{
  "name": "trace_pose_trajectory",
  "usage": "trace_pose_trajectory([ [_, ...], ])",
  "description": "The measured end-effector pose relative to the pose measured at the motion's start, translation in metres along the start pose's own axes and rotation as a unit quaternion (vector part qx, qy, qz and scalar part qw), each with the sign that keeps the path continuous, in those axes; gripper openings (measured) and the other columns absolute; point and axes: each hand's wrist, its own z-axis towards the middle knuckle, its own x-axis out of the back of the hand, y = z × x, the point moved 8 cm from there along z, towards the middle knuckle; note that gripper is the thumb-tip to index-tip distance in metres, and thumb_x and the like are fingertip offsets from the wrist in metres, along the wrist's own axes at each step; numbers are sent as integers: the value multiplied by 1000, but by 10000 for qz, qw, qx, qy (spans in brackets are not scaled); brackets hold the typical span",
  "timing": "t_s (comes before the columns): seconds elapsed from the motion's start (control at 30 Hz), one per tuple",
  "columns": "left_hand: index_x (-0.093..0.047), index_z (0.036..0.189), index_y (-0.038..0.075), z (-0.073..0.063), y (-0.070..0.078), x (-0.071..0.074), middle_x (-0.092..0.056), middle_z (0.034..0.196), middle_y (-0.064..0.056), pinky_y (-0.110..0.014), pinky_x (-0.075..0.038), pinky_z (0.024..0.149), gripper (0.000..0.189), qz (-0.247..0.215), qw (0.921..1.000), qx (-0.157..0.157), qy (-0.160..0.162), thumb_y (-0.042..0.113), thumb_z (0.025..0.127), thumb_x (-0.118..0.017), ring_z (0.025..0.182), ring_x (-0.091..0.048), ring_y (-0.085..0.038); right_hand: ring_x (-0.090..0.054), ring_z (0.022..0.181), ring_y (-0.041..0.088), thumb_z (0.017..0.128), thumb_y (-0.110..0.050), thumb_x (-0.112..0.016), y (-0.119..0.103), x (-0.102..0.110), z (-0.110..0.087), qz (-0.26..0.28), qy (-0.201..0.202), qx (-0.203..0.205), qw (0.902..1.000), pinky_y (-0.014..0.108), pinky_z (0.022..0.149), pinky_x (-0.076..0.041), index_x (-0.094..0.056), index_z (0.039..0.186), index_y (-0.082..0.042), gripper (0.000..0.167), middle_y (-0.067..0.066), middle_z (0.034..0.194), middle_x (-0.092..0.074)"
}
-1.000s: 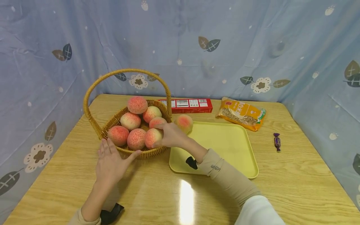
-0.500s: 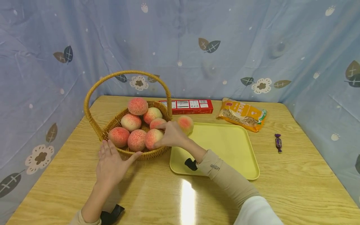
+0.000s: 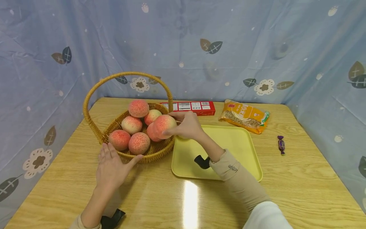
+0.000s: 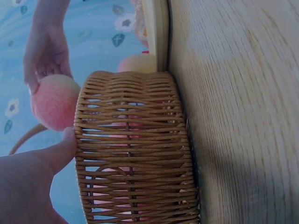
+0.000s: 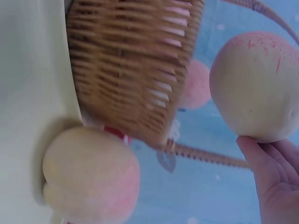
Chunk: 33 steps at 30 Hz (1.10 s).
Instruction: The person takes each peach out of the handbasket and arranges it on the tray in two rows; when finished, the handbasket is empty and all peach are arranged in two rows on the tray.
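At the near left edge of the basket [image 3: 160, 155], the left hand [image 3: 111, 170] rests against the rim, fingers extended and thumb spread wide. Above the basket's right side, the right hand [image 3: 190, 125] pinches a peach [image 3: 165, 126] between thumb and fingers, parted to the fruit's width. Another peach [image 5: 91, 175] sits at the far left of the tray [image 3: 217, 149]. Open wood separates the tray's right edge from the wrapped candy [image 3: 281, 145].

"Lets…" on the right sleeve [image 3: 244, 184], 米 on the orange bag [image 3: 244, 116] by the far edge of the desk [image 3: 308, 181]
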Motion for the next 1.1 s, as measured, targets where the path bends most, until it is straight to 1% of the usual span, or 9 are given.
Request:
trace_pose_trajectory([
  [0.17, 2, 142, -24, 0, 0, 0, 4, 147, -45, -63, -10, 111, 124, -1, 10000, -2, -30, 77, 86, -45, 138, -2, -58, -67, 106, 30, 65, -6, -89, 3, 21, -5, 405, 331, -3, 9986, 31, 85, -55, -66, 121, 5, 61, 18, 118, -67],
  [0.4, 3, 142, -23, 0, -2, -1, 6, 147, -44, -63, -9, 112, 125, -45, 9999, 74, -66, 77, 85, -45, 138, -2, -58, -68, 103, 32, 68, -2, -86, 10, 49, -14, 501, 628, 158, 9966, 34, 84, -56, -64, 121, 9, 58, 22, 115, -67],
  [0.6, 3, 142, -23, -1, -2, 0, 7, 147, -44, -63, -8, 112, 125, -87, 9999, 69, -69, 77, 85, -45, 138, -2, -58, -67, 104, 34, 70, -1, -84, 21, 73, -18, 500, 868, -12, 9950, 33, 83, -56, -63, 121, 10, 56, 24, 116, -66],
  [0.73, 4, 142, -22, -1, -2, 0, 8, 147, -44, -63, -8, 112, 125, -92, 9999, 92, -64, 77, 85, -45, 138, -2, -58, -66, 106, 33, 71, -3, -83, 33, 89, -20, 394, 1062, -180, 9934, 31, 82, -56, -63, 121, 9, 55, 23, 118, -65],
  [0.87, 3, 143, -22, -1, -2, 0, 7, 148, -44, -63, -8, 112, 125, -104, 9999, 80, -20, 78, 85, -45, 138, -2, -57, -63, 112, 32, 73, -7, -84, 49, 101, -21, 171, 1251, -455, 9909, 32, 85, -55, -63, 123, 8, 57, 22, 121, -64],
  [0.97, 3, 143, -22, -1, -2, 0, 7, 148, -43, -63, -8, 112, 125, -121, 9999, 72, 0, 77, 85, -46, 138, -2, -57, -63, 112, 31, 72, -12, -85, 63, 110, -23, -156, 1424, -685, 9873, 35, 87, -54, -63, 123, 6, 58, 21, 121, -65],
  [1.1, 3, 143, -22, 0, -2, 0, 7, 148, -43, -63, -8, 112, 124, -94, 9999, 73, -23, 75, 85, -47, 139, -2, -57, -64, 108, 31, 71, -16, -87, 79, 117, -24, -538, 1579, -869, 9822, 38, 87, -54, -66, 120, 5, 57, 21, 116, -67],
])
